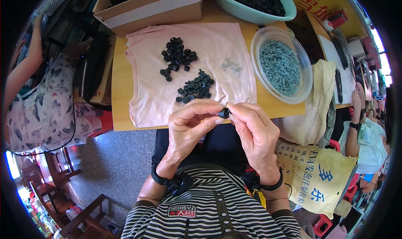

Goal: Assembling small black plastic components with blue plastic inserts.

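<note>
Just past the table's near edge, my left hand (190,124) and my right hand (254,128) meet, pinching one small black plastic part (224,113) between their fingertips. Much of that part is covered by the fingers. Beyond them, a pale pink cloth (150,101) lies spread on the table. On it rest a pile of black ring-shaped parts (178,55) and, closer to me, a pile of black round parts with stems (196,87). A few thin metal screws (231,66) lie to the right of the piles.
A round clear tub (307,78) full of screws stands at the table's right. At the back are a cardboard box (155,19) and a pale green basin (251,17), both holding black parts. A printed sack (318,176) lies at my right. Other people sit on both sides.
</note>
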A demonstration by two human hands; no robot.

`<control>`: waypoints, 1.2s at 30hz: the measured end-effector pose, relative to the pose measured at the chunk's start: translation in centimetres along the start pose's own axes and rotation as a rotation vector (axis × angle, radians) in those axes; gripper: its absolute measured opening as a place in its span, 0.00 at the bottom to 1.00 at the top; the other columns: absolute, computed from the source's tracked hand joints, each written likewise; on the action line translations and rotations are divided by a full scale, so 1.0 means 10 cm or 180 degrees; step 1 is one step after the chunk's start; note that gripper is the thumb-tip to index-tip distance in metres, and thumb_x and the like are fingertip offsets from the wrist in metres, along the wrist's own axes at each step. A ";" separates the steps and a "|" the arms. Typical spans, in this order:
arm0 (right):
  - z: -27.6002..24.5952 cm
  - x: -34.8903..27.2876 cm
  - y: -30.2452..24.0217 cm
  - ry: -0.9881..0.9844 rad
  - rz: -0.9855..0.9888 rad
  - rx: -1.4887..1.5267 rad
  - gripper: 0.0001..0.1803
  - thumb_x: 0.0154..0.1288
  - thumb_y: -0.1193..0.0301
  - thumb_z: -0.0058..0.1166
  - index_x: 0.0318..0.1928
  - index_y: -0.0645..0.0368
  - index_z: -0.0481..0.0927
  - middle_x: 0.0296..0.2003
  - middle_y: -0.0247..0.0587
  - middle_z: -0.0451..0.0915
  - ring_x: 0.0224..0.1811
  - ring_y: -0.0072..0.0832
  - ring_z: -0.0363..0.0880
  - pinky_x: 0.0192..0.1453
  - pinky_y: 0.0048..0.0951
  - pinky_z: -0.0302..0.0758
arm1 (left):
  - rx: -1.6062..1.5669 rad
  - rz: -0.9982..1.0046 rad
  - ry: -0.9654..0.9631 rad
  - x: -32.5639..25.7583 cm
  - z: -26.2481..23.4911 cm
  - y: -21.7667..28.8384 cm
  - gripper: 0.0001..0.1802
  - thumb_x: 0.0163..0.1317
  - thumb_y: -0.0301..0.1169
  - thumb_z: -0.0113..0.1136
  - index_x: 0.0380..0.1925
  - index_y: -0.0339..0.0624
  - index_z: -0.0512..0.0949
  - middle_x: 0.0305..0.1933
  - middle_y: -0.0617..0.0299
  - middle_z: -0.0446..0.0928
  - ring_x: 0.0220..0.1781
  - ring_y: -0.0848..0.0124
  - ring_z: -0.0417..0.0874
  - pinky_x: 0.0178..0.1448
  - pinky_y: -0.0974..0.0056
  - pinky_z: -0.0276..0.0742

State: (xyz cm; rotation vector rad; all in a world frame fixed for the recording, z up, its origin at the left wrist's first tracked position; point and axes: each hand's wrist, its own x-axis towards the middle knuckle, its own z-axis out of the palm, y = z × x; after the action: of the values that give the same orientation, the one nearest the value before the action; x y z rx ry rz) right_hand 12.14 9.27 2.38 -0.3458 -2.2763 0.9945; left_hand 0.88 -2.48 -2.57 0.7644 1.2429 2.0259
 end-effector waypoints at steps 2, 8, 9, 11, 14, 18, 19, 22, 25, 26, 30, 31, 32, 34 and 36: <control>0.00 0.01 0.01 -0.0004 -0.0026 -0.0008 0.16 0.54 0.86 0.57 0.45 0.66 0.79 0.36 0.45 0.79 0.35 0.35 0.80 0.39 0.29 0.78 | -0.0032 -0.0038 0.0048 -0.01 0.00 -0.02 0.14 0.54 0.15 0.62 0.42 0.31 0.79 0.48 0.53 0.77 0.47 0.71 0.79 0.53 0.69 0.78; 0.04 0.01 0.03 -0.0125 -0.0034 -0.0049 0.21 0.51 0.87 0.59 0.49 0.65 0.77 0.36 0.44 0.76 0.33 0.32 0.78 0.34 0.27 0.77 | -0.0307 -0.0386 0.0444 -0.01 0.10 0.02 0.13 0.51 0.14 0.64 0.38 0.33 0.79 0.45 0.53 0.78 0.46 0.68 0.80 0.54 0.63 0.79; 0.06 0.00 0.03 -0.0090 0.0011 0.0046 0.23 0.50 0.87 0.59 0.49 0.64 0.77 0.36 0.43 0.76 0.33 0.31 0.78 0.33 0.26 0.77 | -0.0403 -0.0444 0.0493 -0.01 0.10 0.02 0.13 0.51 0.14 0.64 0.38 0.33 0.79 0.45 0.53 0.78 0.46 0.68 0.80 0.54 0.63 0.79; 0.10 -0.01 0.06 -0.0059 0.0049 0.0150 0.24 0.49 0.87 0.60 0.50 0.64 0.77 0.37 0.43 0.76 0.32 0.30 0.78 0.31 0.25 0.77 | -0.0500 -0.0425 0.0453 -0.02 0.09 0.00 0.12 0.53 0.15 0.64 0.38 0.33 0.79 0.45 0.53 0.78 0.46 0.69 0.80 0.54 0.65 0.78; 0.14 -0.02 0.15 -0.0072 0.0001 0.0103 0.25 0.46 0.87 0.61 0.49 0.63 0.77 0.37 0.42 0.75 0.30 0.28 0.77 0.30 0.24 0.78 | -0.0683 -0.0518 0.0441 -0.03 0.10 -0.03 0.11 0.54 0.15 0.63 0.39 0.32 0.79 0.45 0.54 0.78 0.47 0.70 0.80 0.55 0.67 0.77; 0.19 -0.03 0.20 0.0068 -0.0083 -0.0073 0.23 0.45 0.87 0.63 0.46 0.64 0.78 0.34 0.41 0.76 0.28 0.28 0.77 0.29 0.25 0.76 | -0.0898 -0.0731 0.0524 -0.06 0.15 -0.03 0.10 0.54 0.15 0.64 0.37 0.33 0.80 0.45 0.54 0.79 0.47 0.70 0.80 0.55 0.67 0.77; 0.19 -0.04 0.20 0.0099 -0.0088 -0.0118 0.23 0.44 0.87 0.63 0.45 0.64 0.78 0.33 0.41 0.76 0.28 0.28 0.77 0.29 0.26 0.75 | -0.0895 -0.0726 0.0523 -0.06 0.15 -0.05 0.10 0.54 0.15 0.64 0.37 0.33 0.80 0.45 0.54 0.79 0.47 0.70 0.80 0.55 0.67 0.77; 0.20 -0.04 0.17 0.0201 -0.0102 -0.0195 0.21 0.44 0.86 0.63 0.43 0.64 0.78 0.31 0.41 0.76 0.28 0.31 0.77 0.30 0.27 0.75 | -0.0881 -0.0736 0.0633 -0.08 0.16 -0.09 0.09 0.53 0.15 0.64 0.36 0.34 0.80 0.45 0.54 0.79 0.47 0.71 0.79 0.55 0.67 0.76; 0.21 -0.03 0.16 0.0238 -0.0081 -0.0157 0.20 0.43 0.86 0.63 0.41 0.65 0.79 0.30 0.42 0.76 0.28 0.33 0.77 0.31 0.29 0.75 | -0.0971 -0.0688 0.0692 -0.09 0.18 -0.11 0.09 0.53 0.15 0.64 0.35 0.35 0.80 0.46 0.53 0.79 0.48 0.71 0.79 0.56 0.67 0.76; 0.21 -0.02 0.16 0.0242 -0.0084 -0.0159 0.20 0.43 0.86 0.63 0.41 0.65 0.79 0.30 0.42 0.76 0.28 0.33 0.77 0.31 0.29 0.75 | -0.1018 -0.0675 0.0720 -0.09 0.19 -0.11 0.09 0.53 0.15 0.64 0.35 0.35 0.80 0.46 0.53 0.79 0.48 0.71 0.79 0.56 0.67 0.76; 0.21 -0.01 0.16 0.0307 -0.0174 -0.0135 0.18 0.43 0.86 0.63 0.39 0.65 0.79 0.29 0.42 0.77 0.28 0.34 0.77 0.31 0.29 0.75 | -0.1117 -0.0633 0.0703 -0.08 0.19 -0.12 0.10 0.53 0.15 0.64 0.36 0.35 0.80 0.48 0.51 0.79 0.49 0.70 0.79 0.56 0.67 0.76; 0.21 0.00 0.16 0.0309 -0.0173 -0.0118 0.17 0.43 0.86 0.63 0.38 0.65 0.79 0.28 0.42 0.77 0.29 0.34 0.77 0.31 0.29 0.75 | -0.1121 -0.0621 0.0707 -0.07 0.20 -0.12 0.10 0.53 0.15 0.64 0.36 0.35 0.80 0.48 0.51 0.79 0.49 0.70 0.79 0.56 0.67 0.76; 0.22 0.01 0.17 0.0302 -0.0186 -0.0119 0.17 0.43 0.86 0.63 0.38 0.65 0.79 0.28 0.42 0.77 0.29 0.34 0.77 0.31 0.29 0.75 | -0.1075 -0.0653 0.0742 -0.08 0.20 -0.11 0.10 0.53 0.16 0.64 0.36 0.35 0.80 0.47 0.52 0.79 0.49 0.71 0.79 0.56 0.67 0.76; 0.21 0.02 0.20 0.0164 -0.0106 -0.0168 0.16 0.46 0.85 0.62 0.38 0.64 0.79 0.29 0.42 0.76 0.28 0.33 0.77 0.30 0.28 0.74 | -0.1035 -0.0667 0.0790 -0.06 0.20 -0.13 0.10 0.54 0.16 0.64 0.37 0.35 0.80 0.47 0.52 0.79 0.48 0.71 0.79 0.56 0.67 0.76; 0.16 0.14 0.21 -0.0173 0.0095 -0.0173 0.14 0.47 0.84 0.62 0.38 0.63 0.79 0.29 0.41 0.76 0.27 0.32 0.77 0.29 0.28 0.74 | -0.0836 -0.0703 0.0840 -0.02 0.17 -0.16 0.10 0.56 0.18 0.63 0.39 0.35 0.80 0.46 0.55 0.78 0.47 0.72 0.79 0.55 0.68 0.76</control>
State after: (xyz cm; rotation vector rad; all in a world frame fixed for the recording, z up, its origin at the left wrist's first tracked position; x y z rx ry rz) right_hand 10.04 10.42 0.59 -0.3808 -2.3570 0.9694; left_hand 2.60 -1.13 -3.41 0.2304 1.1140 2.0951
